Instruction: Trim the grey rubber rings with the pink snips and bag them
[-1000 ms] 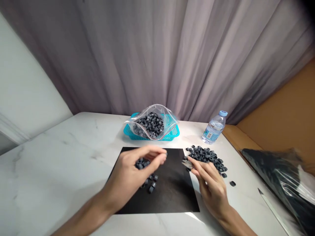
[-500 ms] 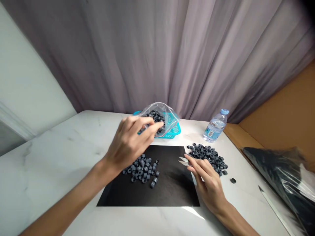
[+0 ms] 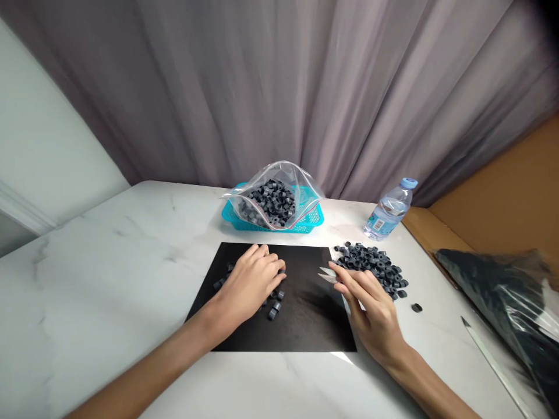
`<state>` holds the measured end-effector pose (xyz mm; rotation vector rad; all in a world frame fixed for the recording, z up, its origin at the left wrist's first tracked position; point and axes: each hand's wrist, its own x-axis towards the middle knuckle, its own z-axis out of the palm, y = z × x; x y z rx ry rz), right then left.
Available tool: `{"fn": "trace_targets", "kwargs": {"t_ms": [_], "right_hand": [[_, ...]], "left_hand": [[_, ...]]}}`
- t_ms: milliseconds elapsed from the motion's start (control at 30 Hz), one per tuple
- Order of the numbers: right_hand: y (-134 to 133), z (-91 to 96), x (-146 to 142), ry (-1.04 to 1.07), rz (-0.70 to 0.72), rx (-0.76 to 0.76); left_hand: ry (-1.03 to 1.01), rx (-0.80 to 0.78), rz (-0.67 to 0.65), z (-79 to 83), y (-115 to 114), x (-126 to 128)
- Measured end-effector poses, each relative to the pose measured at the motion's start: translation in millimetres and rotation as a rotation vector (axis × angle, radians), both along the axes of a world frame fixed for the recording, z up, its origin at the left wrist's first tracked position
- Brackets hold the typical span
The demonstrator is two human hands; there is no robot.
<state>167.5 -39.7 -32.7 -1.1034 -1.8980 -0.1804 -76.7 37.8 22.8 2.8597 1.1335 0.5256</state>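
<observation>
My left hand [image 3: 251,282] lies palm down on a small heap of dark grey rings [image 3: 275,302] on a black mat [image 3: 305,317], fingers stretched over them. My right hand [image 3: 369,305] rests at the mat's right edge and pinches small metal snips [image 3: 326,275], whose pointed blades aim left. A larger pile of grey rings [image 3: 371,267] lies on the white marble table [image 3: 109,279] just right of that hand. One loose ring [image 3: 417,308] sits apart from the pile.
A clear zip bag of grey rings [image 3: 273,198] sits in a turquoise basket [image 3: 312,220] behind the mat. A water bottle [image 3: 388,212] stands at back right. A dark plastic bag [image 3: 506,291], cardboard [image 3: 502,192] and a thin blade [image 3: 489,361] lie at right.
My left hand came down from the zip bag onto the rings on the mat. The right hand has stayed put with the snips.
</observation>
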Motion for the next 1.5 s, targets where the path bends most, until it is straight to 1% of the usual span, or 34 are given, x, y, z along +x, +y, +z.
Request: {"fn": "trace_targets", "kwargs": {"t_ms": [100, 167, 233, 300, 400, 467, 533, 600, 667, 800, 967, 1100, 1167, 1333, 1433, 1500], "right_hand": [[-0.2, 0.1, 0.3, 0.009, 0.006, -0.024], [-0.9, 0.4, -1.4, 0.041, 0.015, -0.06], [-2.1, 1.3, -4.9, 0.126, 0.016, -0.135], [-3.7, 2.7, -10.2, 0.264, 0.008, -0.264], [-6.8, 5.3, -20.3, 0.479, 0.0, -0.487], [-9.2, 7.1, -28.2, 0.603, 0.024, -0.585], [-11.6, 9.3, -37.0, 0.705, 0.063, -0.643], [-13.6, 11.6, -46.2, 0.771, 0.095, -0.657], [-14.7, 13.5, -54.3, 0.801, 0.113, -0.63], [-15.3, 12.7, -61.5, 0.772, 0.091, -0.57], [-17.7, 9.3, -57.9, 0.711, 0.066, -0.539], [-19.2, 9.8, -55.5, 0.737, 0.076, -0.504], [-18.9, 10.8, -54.7, 0.748, 0.089, -0.491], [-17.5, 12.9, -52.9, 0.723, 0.123, -0.45], [-17.5, 12.1, -52.9, 0.712, 0.13, -0.463], [-17.7, 11.5, -52.8, 0.722, 0.128, -0.469]], "left_hand": [[-0.047, -0.03, 0.02, 4.1, 0.4, -0.7], [-0.154, -0.111, 0.062, 6.6, -1.8, -2.9], [-0.35, -0.282, 0.125, 8.3, -5.8, -5.7], [-0.576, -0.54, 0.179, 8.6, -11.0, -8.0], [-0.809, -0.89, 0.189, 6.4, -18.2, -7.4], [-0.899, -1.013, 0.176, 3.0, -21.6, -3.1], [-0.97, -1.067, 0.174, -1.2, -24.7, 4.2], [-1.042, -1.104, 0.177, -5.3, -28.8, 13.0], [-1.092, -1.125, 0.186, -8.1, -34.4, 21.4], [-1.135, -1.143, 0.173, -8.4, -46.3, 30.8], [-1.141, -1.035, 0.128, -7.9, -51.2, 30.5], [-1.115, -1.031, 0.108, -8.3, -52.6, 27.8], [-1.084, -1.028, 0.108, -7.4, -54.4, 27.4], [-1.043, -0.933, 0.133, -4.7, -57.8, 30.2], [-1.095, -0.971, 0.136, -3.0, -56.1, 29.7], [-1.146, -1.035, 0.16, -0.8, -53.5, 26.8]]}}
